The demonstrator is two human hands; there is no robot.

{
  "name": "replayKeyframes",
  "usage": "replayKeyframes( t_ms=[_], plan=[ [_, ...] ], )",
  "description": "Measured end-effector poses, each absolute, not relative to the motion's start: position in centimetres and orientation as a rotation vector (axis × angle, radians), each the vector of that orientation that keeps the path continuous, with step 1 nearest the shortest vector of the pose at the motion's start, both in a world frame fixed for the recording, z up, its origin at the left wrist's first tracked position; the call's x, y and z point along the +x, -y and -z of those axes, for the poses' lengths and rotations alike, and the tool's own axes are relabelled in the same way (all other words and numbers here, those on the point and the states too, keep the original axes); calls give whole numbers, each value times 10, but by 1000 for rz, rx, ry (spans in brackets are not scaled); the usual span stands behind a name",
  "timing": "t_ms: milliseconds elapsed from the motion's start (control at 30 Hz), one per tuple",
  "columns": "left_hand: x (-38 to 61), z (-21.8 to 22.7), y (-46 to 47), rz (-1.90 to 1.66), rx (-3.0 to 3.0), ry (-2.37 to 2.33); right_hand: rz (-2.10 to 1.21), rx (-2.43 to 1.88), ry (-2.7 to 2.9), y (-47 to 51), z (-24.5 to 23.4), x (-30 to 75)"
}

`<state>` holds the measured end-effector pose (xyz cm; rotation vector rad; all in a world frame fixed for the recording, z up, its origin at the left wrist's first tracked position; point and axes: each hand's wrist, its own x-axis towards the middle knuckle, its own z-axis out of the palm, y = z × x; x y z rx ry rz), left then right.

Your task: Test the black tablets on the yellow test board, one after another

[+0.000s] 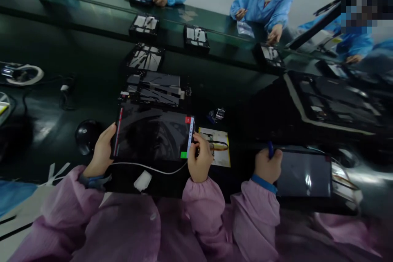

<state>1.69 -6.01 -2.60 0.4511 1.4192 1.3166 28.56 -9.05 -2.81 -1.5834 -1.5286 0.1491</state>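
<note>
1. The dark tablet panel [153, 135] lies flat and face up on the dark workbench [55, 131], directly in front of the person and held between both hands.
2. Its long axis runs left to right across the view. One short edge points to the person's left, the other to the right; the far long edge lies just beside a black fixture tray [155, 88].
3. The left hand [101, 153] clasps the left short edge, fingers curled over a red strip along that side.
4. The right hand [200, 157] pinches the right short edge between thumb and fingers, beside a pale strip with a red tab [188, 120] at its far end and a green tab [183, 155] at its near end.
5. A white cable [147, 168] runs along the near edge.
6. A yellow card [218, 147] lies just right of the right hand.
7. A co-worker's hand [267, 166] in a pink sleeve rests on a second tablet [303, 174] further right.
8. No writing or brand is legible; markings are too small and blurred.
</note>
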Motion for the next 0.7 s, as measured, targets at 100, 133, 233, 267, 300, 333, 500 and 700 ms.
replayKeyframes(
  t_ms=[100,133,233,267,300,333,500,700],
  plan=[
    [15,31,58,-1355,385,-1342,-148,-1562,1515,89,30,285],
    [15,32,57,-1365,387,-1325,-150,-1567,1516,88,30,286],
    [15,32,54,-1384,415,-1263,-153,-1576,1526,87,31,286],
    [16,31,53,-1395,424,-1243,-151,-1575,1528,87,32,286],
    [17,30,53,-1405,429,-1225,-147,-1572,1528,86,32,286],
    [18,28,52,-1411,432,-1204,-141,-1567,1528,85,33,287],
    [20,27,49,-1434,448,-1095,-102,-1537,1506,80,35,287],
    [18,32,49,-1469,442,-1047,-128,-1575,1481,80,35,288]
  ],
)
